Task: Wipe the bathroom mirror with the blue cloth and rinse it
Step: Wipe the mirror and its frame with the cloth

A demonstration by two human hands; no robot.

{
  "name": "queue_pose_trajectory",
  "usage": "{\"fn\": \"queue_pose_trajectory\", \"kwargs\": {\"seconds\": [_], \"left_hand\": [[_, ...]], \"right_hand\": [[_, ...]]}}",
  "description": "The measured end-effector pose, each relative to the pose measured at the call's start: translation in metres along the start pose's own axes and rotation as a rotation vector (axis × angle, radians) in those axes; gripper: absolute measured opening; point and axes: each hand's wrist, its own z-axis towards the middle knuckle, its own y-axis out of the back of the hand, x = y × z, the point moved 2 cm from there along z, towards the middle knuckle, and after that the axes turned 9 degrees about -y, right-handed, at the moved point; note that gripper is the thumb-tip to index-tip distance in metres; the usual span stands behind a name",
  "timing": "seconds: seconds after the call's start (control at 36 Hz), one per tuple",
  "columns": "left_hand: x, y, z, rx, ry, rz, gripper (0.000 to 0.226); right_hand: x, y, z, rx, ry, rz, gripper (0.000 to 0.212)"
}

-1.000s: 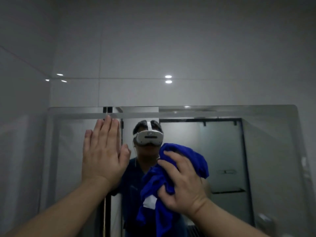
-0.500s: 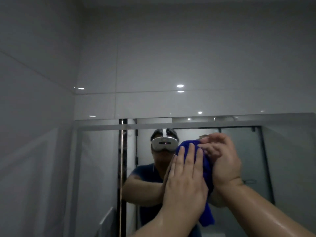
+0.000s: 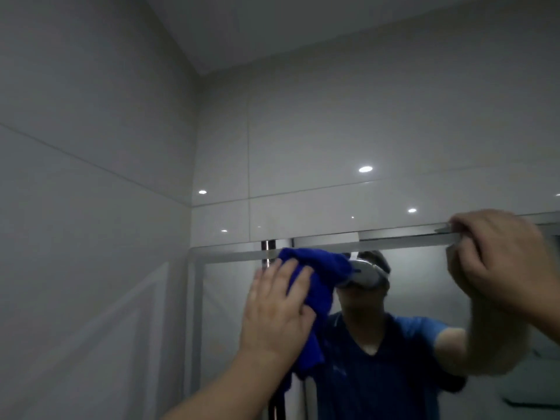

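The bathroom mirror (image 3: 224, 313) fills the lower right of the head view, and its top edge runs across the middle. My left hand (image 3: 275, 313) presses the blue cloth (image 3: 321, 277) flat against the glass near the mirror's upper left corner, with fingers spread over the cloth. Part of the cloth hangs down below my palm. My right hand (image 3: 497, 262) is blurred at the right, its fingers curled over the mirror's top edge, with no cloth in it.
A glossy grey tiled wall (image 3: 91, 207) stands close on the left and meets the mirror wall in a corner. More tiles (image 3: 333, 131) rise above the mirror to the ceiling. The glass reflects a person in a blue shirt.
The cloth has gone from under both hands to my left hand alone and has moved left and up to the mirror's top. My right hand has moved right to the top edge.
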Motion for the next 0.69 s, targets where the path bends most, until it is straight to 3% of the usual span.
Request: {"fn": "queue_pose_trajectory", "kwargs": {"seconds": [0.17, 0.28, 0.42, 0.56, 0.69], "left_hand": [[0.076, 0.013, 0.001, 0.034, 0.349, 0.061, 0.061], [0.121, 0.030, -0.001, -0.017, 0.533, 0.105, 0.010], [0.127, 0.035, 0.032, -0.063, 0.667, 0.113, 0.013], [0.077, 0.033, 0.082, -0.097, 0.520, -0.053, 0.018], [-0.026, 0.012, 0.129, -0.090, 0.167, -0.049, 0.022]], "right_hand": [[0.011, 0.002, -0.004, -0.048, -0.040, 0.068, 0.036], [0.006, -0.005, -0.004, -0.066, -0.022, 0.099, 0.036], [0.007, -0.010, -0.004, -0.097, -0.018, 0.134, 0.031], [0.002, -0.013, -0.004, -0.121, -0.006, 0.158, 0.036], [-0.002, -0.017, -0.002, -0.116, 0.018, 0.154, 0.037]]}}
